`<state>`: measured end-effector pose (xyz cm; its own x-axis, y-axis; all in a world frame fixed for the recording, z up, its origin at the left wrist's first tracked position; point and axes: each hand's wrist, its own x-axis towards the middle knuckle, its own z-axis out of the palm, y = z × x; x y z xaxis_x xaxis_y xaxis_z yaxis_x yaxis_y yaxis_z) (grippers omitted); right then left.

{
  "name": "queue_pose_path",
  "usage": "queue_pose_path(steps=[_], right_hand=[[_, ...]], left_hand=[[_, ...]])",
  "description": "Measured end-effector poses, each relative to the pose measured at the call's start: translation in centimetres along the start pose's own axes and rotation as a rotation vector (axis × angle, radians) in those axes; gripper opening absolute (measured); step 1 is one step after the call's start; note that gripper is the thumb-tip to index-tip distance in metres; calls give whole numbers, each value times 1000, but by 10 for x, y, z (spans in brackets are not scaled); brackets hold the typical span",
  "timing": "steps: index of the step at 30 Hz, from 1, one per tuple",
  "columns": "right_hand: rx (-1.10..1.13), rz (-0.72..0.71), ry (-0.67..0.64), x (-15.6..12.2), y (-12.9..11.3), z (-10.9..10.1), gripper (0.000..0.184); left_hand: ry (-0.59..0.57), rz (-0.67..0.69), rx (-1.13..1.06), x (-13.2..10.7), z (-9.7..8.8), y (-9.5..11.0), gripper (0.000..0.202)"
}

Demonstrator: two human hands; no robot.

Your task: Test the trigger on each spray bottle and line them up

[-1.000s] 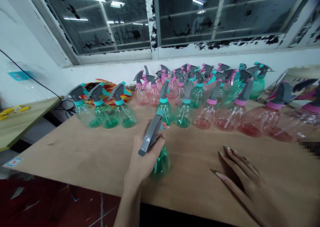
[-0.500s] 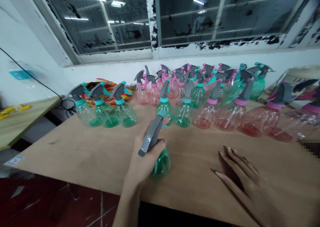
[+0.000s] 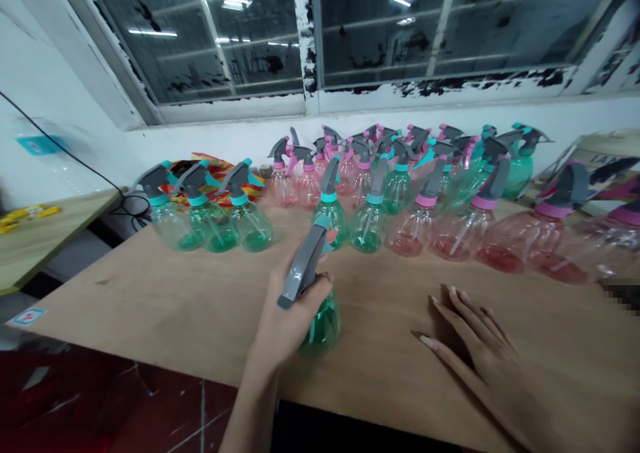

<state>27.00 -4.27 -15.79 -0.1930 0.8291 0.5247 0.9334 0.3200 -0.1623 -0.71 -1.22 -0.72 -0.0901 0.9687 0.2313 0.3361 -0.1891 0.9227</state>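
My left hand is wrapped round the neck of a green spray bottle with a grey and turquoise head. The bottle stands near the front of the wooden table, its neck hidden by my fingers. My right hand hovers low over or rests on the table to the right, fingers stretched out and holding nothing. Just beyond my left hand is another green spray bottle, with a second green one beside it. Several pink spray bottles continue that row to the right.
Three green spray bottles stand at the left. Several pink and green bottles crowd the back by the wall. A printed bag is at the far right. The wooden table ends at a front edge above a red floor.
My right hand has shifted slightly to the left, fingers still spread. My left hand and its spray bottle look almost unchanged.
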Motion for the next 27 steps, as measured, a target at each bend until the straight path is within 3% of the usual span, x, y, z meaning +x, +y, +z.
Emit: queue_pose_path(steps=[15, 27], right_hand=[[57, 1, 29, -3, -3, -3, 64], [-48, -51, 12, -1, -3, -4, 67]], left_hand=[[-80, 83, -39, 2, 0, -1, 47], [-129, 107, -66, 7, -4, -2, 32]])
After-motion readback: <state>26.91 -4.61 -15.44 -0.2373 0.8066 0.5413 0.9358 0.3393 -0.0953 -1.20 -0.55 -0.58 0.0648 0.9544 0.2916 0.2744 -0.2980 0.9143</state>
